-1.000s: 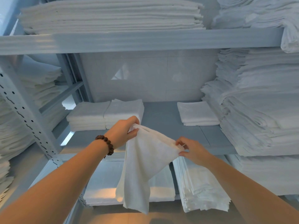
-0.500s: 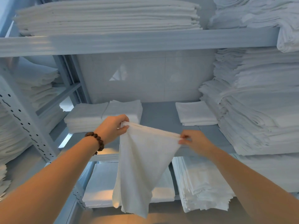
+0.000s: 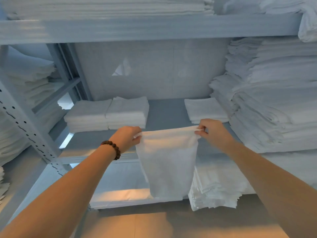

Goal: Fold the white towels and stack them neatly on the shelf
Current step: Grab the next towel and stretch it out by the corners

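Head view: left hand (image 3: pixel 127 138) and right hand (image 3: pixel 210 130) each pinch top corner of white towel (image 3: pixel 167 162), hanging taut before shelf (image 3: pixel 164 114). Advice: keep top edge level, match corners, fold evenly before stacking.

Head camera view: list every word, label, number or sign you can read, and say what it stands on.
None. The hanging white cloth towel, folded white towel stacks, grey metal shelf and brown bead bracelet bear no lettering; the pale triangle on the back wall holds no writing.
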Action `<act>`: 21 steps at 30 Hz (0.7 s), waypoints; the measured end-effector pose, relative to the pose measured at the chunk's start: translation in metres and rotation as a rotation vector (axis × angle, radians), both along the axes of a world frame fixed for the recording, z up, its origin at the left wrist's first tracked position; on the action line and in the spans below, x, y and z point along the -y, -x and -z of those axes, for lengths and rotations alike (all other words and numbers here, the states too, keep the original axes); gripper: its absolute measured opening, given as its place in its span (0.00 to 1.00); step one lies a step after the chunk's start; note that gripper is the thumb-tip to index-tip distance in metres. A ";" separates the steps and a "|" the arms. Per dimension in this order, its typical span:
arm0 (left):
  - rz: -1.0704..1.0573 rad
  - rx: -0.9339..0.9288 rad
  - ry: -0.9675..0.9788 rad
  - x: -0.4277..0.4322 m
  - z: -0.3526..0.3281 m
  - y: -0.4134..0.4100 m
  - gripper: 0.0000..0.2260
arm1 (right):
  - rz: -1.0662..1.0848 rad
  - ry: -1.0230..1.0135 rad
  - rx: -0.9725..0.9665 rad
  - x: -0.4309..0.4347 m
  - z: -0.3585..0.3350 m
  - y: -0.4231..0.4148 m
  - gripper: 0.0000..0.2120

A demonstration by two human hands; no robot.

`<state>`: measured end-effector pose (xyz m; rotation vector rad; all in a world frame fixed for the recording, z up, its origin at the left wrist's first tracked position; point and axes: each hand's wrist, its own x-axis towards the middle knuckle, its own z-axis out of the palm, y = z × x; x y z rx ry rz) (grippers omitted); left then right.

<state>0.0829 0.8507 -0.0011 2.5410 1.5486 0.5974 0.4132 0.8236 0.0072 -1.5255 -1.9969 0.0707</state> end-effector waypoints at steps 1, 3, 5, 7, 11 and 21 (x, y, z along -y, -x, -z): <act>0.013 -0.033 0.023 0.000 0.002 -0.003 0.05 | 0.002 0.060 0.049 0.002 0.007 -0.001 0.08; 0.011 0.055 -0.017 -0.005 0.006 -0.005 0.05 | 0.034 0.011 0.013 0.001 0.014 -0.008 0.08; 0.045 0.087 -0.033 -0.010 0.009 -0.007 0.05 | 0.053 -0.004 -0.015 0.000 0.014 -0.009 0.07; 0.087 0.020 0.018 -0.012 0.015 -0.007 0.07 | 0.052 0.072 0.059 -0.004 0.017 -0.010 0.08; 0.074 0.089 -0.024 -0.026 0.016 -0.002 0.06 | 0.071 -0.024 0.043 -0.013 0.014 -0.008 0.08; 0.213 0.067 -0.085 -0.065 0.001 -0.001 0.09 | 0.044 -0.020 -0.087 -0.049 0.003 -0.010 0.10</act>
